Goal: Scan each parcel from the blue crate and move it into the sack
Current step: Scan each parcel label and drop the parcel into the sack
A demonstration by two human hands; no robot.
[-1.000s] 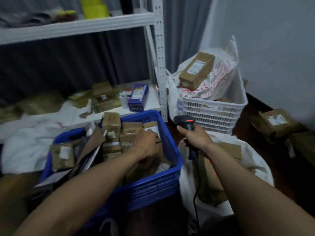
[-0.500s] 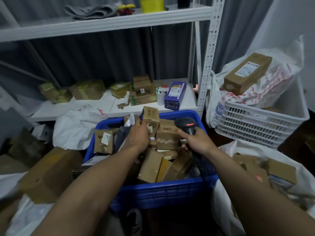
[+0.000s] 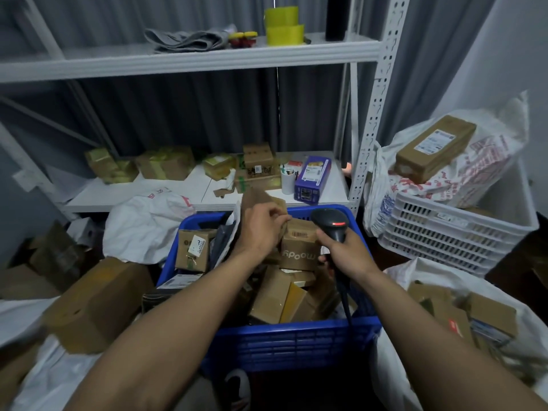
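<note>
The blue crate (image 3: 284,345) stands in front of me, full of brown cardboard parcels. My left hand (image 3: 261,229) grips a small brown parcel (image 3: 258,198) and holds it lifted above the crate's far side. My right hand (image 3: 344,250) holds a black handheld scanner (image 3: 330,223) with a red light on top, its head close to the lifted parcel; its cable hangs down over the crate. A brown box printed "moody" (image 3: 299,253) sits just below both hands. The white sack (image 3: 462,327) lies open at the right with several parcels inside.
A white slotted crate (image 3: 450,229) with a bag and a long box (image 3: 436,146) stands at the right rear. A white metal shelf (image 3: 207,191) behind the crate holds boxes, a purple carton (image 3: 312,179) and a cup. A large cardboard box (image 3: 98,301) and white bags lie left.
The view swung left and up toward the shelf. My left hand took a small parcel from the crate and raised it. My right hand brought the scanner over the crate next to it.
</note>
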